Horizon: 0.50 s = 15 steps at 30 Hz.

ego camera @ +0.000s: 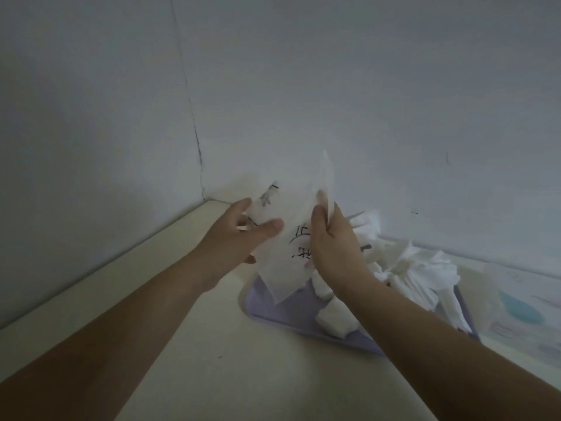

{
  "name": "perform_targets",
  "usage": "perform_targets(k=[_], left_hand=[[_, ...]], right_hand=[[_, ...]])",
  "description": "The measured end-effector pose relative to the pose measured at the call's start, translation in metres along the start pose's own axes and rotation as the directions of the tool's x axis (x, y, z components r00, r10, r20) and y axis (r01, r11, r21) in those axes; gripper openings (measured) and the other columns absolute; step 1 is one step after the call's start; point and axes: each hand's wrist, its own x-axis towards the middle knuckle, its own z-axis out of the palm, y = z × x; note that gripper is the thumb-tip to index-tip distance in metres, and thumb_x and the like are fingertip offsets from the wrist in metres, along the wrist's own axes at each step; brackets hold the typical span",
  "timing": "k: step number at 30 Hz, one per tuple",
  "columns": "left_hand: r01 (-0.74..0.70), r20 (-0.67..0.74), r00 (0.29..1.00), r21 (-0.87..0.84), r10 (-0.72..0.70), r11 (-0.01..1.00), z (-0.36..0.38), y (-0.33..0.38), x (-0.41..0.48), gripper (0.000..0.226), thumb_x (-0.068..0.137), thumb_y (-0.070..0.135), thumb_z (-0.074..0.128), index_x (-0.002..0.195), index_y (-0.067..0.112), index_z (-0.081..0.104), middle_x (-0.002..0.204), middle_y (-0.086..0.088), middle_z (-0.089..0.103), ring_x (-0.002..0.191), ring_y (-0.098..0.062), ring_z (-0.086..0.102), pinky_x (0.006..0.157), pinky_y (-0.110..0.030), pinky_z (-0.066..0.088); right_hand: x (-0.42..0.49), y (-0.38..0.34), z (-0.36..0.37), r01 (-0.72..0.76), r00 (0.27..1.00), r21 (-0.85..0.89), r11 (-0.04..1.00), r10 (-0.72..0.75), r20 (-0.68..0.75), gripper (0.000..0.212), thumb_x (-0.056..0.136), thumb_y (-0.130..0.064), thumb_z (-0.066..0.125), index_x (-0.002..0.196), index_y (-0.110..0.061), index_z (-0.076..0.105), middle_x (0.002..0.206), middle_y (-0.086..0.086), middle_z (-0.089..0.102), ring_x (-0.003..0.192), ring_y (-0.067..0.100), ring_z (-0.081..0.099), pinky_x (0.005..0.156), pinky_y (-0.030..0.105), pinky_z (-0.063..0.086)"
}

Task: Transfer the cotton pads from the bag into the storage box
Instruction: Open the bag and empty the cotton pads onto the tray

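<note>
Filling the shallow lilac storage box (282, 314), fluffy white cotton pads (425, 268) are heaped near the wall (303, 86). The thin, crinkled, dark-printed bag (282, 268) is held above the box's left end, pinched at its top edge in the grip of the right hand (334, 238) and clasped, thumb in front, by the left hand (239, 238). Open cream bench (212, 344) is left nearer and leftward.

White bag (291, 238) with dark lettering, white cotton pads (422, 268), seemingly lilac storage box (282, 311), cream table (212, 344)
</note>
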Motion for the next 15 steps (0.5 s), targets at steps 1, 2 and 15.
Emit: perform_targets(k=[1, 2, 15], left_hand=[[-0.030, 0.025, 0.999, 0.053, 0.029, 0.998, 0.002, 0.003, -0.001, 0.092, 0.079, 0.052, 0.083, 0.158, 0.037, 0.038, 0.137, 0.010, 0.058, 0.112, -0.011, 0.068, 0.080, -0.040, 0.065], [-0.058, 0.063, 0.997, 0.075, 0.054, 0.995, 0.004, 0.006, -0.002, 0.092, 0.083, 0.042, 0.083, 0.160, 0.040, 0.033, 0.140, 0.013, 0.056, 0.111, -0.007, 0.069, 0.079, -0.034, 0.063], [-0.090, 0.042, 0.988, 0.938, 0.147, 0.334, -0.007, -0.027, 0.023, 0.047, 0.087, 0.013, 0.060, 0.133, 0.020, 0.056, 0.120, -0.012, 0.056, 0.116, -0.035, 0.059, 0.090, -0.042, 0.053]], right_hand=[[0.001, -0.001, 0.004, -0.009, 1.000, -0.001, 1.000, 0.009, -0.004, 0.039, 0.112, -0.035, 0.034, 0.145, -0.022, 0.051, 0.119, -0.004, 0.069, 0.108, 0.016, 0.065, 0.098, 0.036, 0.051], [0.003, -0.001, 0.009, -0.045, 0.998, 0.054, 0.998, 0.043, 0.036, 0.036, 0.112, -0.032, 0.036, 0.141, -0.022, 0.054, 0.116, -0.001, 0.072, 0.102, 0.018, 0.069, 0.094, 0.040, 0.055], [0.014, 0.010, 0.010, -0.264, 0.893, -0.023, 0.964, 0.253, 0.373, 0.037, 0.100, -0.036, 0.060, 0.113, -0.002, 0.068, 0.104, 0.008, 0.069, 0.098, 0.026, 0.068, 0.080, 0.039, 0.058]])
